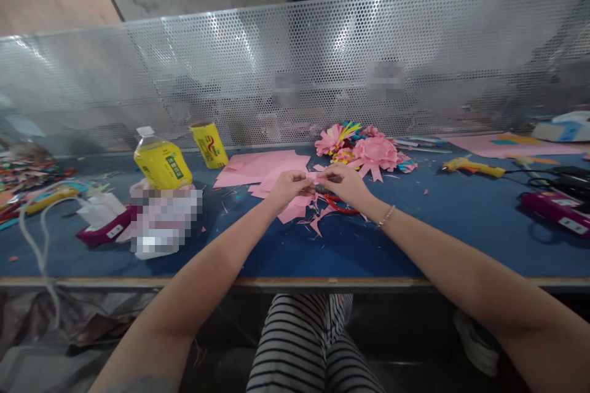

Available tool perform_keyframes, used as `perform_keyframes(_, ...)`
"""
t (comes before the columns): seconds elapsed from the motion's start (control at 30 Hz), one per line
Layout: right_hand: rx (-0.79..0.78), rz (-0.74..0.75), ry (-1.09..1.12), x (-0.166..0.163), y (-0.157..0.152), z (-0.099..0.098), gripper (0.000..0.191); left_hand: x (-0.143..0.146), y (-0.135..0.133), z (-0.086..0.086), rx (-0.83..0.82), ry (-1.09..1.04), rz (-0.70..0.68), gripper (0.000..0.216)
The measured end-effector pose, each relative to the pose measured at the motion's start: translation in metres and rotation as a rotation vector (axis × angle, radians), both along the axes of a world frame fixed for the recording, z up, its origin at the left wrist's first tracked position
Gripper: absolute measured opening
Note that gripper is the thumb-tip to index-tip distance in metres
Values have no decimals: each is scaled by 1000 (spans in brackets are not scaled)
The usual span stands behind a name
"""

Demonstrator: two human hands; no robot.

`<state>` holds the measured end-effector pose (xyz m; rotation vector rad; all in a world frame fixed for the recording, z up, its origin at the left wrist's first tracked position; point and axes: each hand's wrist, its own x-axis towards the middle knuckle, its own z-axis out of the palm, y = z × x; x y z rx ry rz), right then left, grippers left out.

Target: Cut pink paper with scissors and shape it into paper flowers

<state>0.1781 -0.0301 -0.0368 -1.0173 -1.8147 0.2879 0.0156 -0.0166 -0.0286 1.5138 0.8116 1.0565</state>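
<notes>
Striped trousers (295,344) show on the near side of the red-handled scissors (345,210); just beyond and left of the scissors, the left hand (291,188) and right hand (345,183) meet, fingertips pinching a small pink paper piece (314,177). Pink sheets (270,166) lie farther left of the scissors, paper flowers (375,151) behind them to the right, and a perforated panel (332,31) farthest behind.

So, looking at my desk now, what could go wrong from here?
The red handles sit just under your right hand, so a finger could catch on them. The small pink piece pinched between both hands might get lost among the pink scraps if dropped. The yellow glue gun could burn you if it's hot; I can't tell whether it is.
</notes>
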Motion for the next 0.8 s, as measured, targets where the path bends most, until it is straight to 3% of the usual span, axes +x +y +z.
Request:
perform_keyframes(0.17,-109,-11,124,1,2,-1,32,-1,1,0,47,45,23,16)
perform_keyframes(0.47,-287,83,88,-1,3,-5,14,-2,6,-3,119,30,110,13)
perform_keyframes(0.63,-335,131,170,-2,4,-7,20,0,8,-9,86,-43,4,22)
perform_keyframes(0.8,-352,176,213,-5,1,-7,23,2,5,-8,107,-40,28,22)
